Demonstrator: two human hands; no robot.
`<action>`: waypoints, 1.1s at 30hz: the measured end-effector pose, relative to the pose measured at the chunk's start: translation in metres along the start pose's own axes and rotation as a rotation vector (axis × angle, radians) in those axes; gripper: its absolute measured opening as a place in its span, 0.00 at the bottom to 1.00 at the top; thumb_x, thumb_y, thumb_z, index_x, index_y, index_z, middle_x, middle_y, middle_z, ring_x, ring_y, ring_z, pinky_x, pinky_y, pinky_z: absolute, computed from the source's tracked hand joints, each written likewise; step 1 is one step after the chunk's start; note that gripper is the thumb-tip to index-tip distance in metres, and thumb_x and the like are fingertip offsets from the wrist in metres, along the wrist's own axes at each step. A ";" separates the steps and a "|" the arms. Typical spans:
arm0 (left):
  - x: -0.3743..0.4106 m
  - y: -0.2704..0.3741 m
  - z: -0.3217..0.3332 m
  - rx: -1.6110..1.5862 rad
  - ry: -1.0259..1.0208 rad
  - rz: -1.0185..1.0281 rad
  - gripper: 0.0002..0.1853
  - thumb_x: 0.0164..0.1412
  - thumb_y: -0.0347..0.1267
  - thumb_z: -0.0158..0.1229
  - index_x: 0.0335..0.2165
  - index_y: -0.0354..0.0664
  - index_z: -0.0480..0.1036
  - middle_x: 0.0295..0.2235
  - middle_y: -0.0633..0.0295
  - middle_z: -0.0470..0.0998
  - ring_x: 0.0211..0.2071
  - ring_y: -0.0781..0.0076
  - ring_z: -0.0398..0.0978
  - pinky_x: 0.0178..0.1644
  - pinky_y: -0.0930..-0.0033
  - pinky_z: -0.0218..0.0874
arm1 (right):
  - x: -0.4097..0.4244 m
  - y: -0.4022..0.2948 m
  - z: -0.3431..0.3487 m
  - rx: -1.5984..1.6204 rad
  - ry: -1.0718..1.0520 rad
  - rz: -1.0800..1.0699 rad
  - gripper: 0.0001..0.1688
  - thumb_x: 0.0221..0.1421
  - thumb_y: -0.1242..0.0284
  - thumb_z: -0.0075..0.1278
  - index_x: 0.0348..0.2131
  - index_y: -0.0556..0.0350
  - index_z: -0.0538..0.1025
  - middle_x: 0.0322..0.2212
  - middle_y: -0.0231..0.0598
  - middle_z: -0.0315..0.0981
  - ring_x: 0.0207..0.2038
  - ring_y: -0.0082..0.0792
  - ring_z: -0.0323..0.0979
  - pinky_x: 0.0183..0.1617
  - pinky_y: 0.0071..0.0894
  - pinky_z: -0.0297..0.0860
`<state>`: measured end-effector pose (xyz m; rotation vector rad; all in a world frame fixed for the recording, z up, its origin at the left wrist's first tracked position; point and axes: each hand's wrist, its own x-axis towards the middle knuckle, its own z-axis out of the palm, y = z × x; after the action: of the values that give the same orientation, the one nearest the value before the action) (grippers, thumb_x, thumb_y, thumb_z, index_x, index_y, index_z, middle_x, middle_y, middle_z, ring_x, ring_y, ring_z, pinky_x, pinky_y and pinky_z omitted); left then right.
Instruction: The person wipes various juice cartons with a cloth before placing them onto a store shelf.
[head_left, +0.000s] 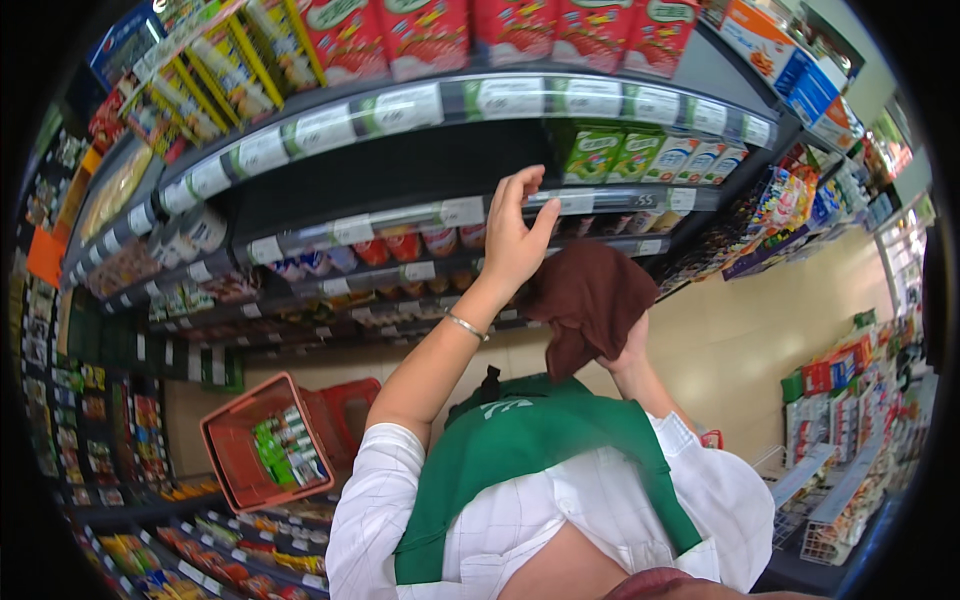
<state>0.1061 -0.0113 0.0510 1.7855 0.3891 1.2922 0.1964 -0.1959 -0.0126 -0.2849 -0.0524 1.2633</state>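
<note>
My left hand (517, 229), with a metal bangle (466, 327) at its wrist, is raised before the front edge of a dark shelf (420, 161). It holds nothing; its fingers curl loosely, apart from the thumb. Whether it touches the price strip (459, 212) cannot be told. Green cartons (594, 156) and white-and-blue cartons (673, 159) stand upright on that shelf, just right of the hand. Lower and to the right, my right hand (634, 345) grips a bunched dark brown cloth (596, 296), which hides most of its fingers.
Red cartons (424, 37) line the shelf above. Cups and cans (401, 246) stand on the shelf below. On the floor at left is a red shopping basket (217, 450) with several cartons inside. Stacked goods (825, 375) and wire racks (817, 529) stand at right. Tiled floor (780, 307) runs between.
</note>
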 end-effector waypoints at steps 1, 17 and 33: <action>0.013 -0.007 0.012 0.107 -0.032 -0.011 0.26 0.54 0.33 0.58 0.50 0.35 0.63 0.42 0.50 0.69 0.45 0.55 0.67 0.50 0.60 0.58 | -0.007 -0.006 -0.002 -0.003 0.034 -0.025 0.34 0.62 0.51 0.32 0.59 0.52 0.58 0.58 0.45 0.56 0.59 0.46 0.56 0.63 0.49 0.54; 0.055 -0.053 0.102 0.250 0.257 -0.073 0.34 0.44 0.22 0.66 0.49 0.33 0.58 0.46 0.52 0.63 0.45 0.66 0.67 0.49 0.65 0.61 | -0.033 -0.100 -0.042 -0.074 -0.107 -0.060 0.38 0.60 0.50 0.35 0.61 0.54 0.54 0.60 0.47 0.51 0.61 0.50 0.53 0.63 0.52 0.54; 0.029 -0.029 0.079 0.216 0.000 0.211 0.24 0.38 0.22 0.65 0.37 0.40 0.66 0.40 0.57 0.74 0.43 0.54 0.70 0.48 0.58 0.58 | 0.011 -0.112 0.019 -0.768 -0.147 -0.545 0.34 0.62 0.66 0.42 0.62 0.59 0.51 0.60 0.49 0.50 0.60 0.44 0.55 0.61 0.45 0.56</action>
<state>0.1943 -0.0114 0.0396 2.0527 0.3585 1.4407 0.3008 -0.2124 0.0312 -0.7786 -0.7057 0.6707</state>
